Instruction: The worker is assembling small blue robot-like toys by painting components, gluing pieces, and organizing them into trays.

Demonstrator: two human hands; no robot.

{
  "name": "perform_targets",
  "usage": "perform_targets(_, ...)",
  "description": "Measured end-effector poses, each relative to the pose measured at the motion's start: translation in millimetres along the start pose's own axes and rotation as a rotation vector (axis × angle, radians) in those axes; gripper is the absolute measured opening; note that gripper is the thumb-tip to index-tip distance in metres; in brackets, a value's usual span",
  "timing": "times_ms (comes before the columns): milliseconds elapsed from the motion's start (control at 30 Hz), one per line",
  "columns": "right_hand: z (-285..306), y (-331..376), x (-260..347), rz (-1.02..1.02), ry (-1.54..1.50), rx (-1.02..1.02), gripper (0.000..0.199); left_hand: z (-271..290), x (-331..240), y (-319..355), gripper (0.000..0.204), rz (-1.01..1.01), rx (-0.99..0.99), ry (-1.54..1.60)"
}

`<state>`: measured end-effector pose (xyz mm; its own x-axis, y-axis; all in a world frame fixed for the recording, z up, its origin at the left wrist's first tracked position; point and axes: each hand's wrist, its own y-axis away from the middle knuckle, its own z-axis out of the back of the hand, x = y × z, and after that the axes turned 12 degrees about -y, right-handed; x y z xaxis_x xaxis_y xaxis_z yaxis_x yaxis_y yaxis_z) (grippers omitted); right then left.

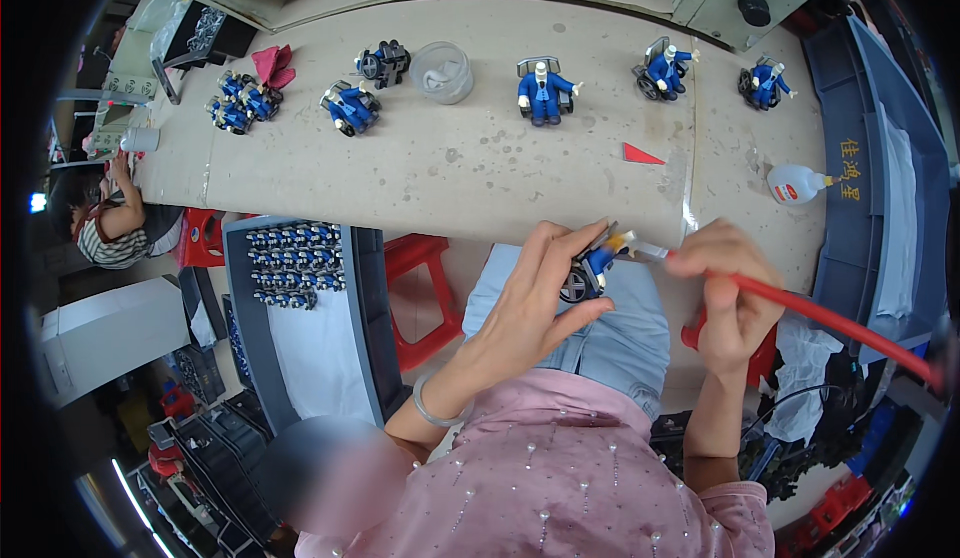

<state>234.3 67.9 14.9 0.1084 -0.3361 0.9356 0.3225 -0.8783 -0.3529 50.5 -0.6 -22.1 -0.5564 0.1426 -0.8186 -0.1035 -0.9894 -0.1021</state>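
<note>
Two hands are working: my left hand (535, 293) is gripping the blue toy figure (592, 270) steady, while my right hand (727, 293), at three o'clock, is pinching the red-hosed nozzle (645, 249) squarely against it.

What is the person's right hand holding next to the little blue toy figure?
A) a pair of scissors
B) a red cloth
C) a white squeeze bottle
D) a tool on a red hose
D: the right hand grips a tool with a red hose trailing off to the right, its pale tip at the blue toy figure in the left hand; the white squeeze bottle lies untouched on the table.
</note>
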Motion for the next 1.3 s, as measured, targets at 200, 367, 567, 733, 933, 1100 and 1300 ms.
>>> perform_targets(200, 13.3, -4.2, -0.2, -0.042, -0.183, 0.145, 0.037, 2.0, -1.3, 0.3, 0.066, -0.066, 0.031, -0.078)
perform_targets(367, 29.1, -5.5, -9.2, 0.053, -0.059, -0.165, 0.015, 3.3, 0.8, 3.6, 0.069, -0.015, -0.001, 0.04)
perform_targets(567, -11.7, 7.2, -11.1, -0.203, -0.117, -0.007, 0.017, 1.2, -2.3, 1.6, 0.069, -0.028, -0.055, 0.075)
perform_targets(733, -16.2, 14.7, -23.3, -0.388, -0.315, -0.125, 0.021, 2.0, -2.9, -1.5, 0.068, -0.042, -0.104, 0.115)
perform_targets(933, -21.5, 11.3, -23.5, -0.351, -0.354, -0.093, 0.024, 0.8, -0.4, 3.7, 0.072, -0.046, -0.107, 0.012)
perform_targets(1100, -18.6, 14.2, -32.6, -0.344, -0.457, -0.16, 0.027, -3.0, 7.0, 7.1, 0.084, -0.002, -0.185, 0.187)
perform_targets(1300, -22.2, 12.3, -35.7, -0.323, -0.557, -0.205, 0.03, 0.0, 6.1, 10.6, 0.082, 0.167, -0.062, 0.931)
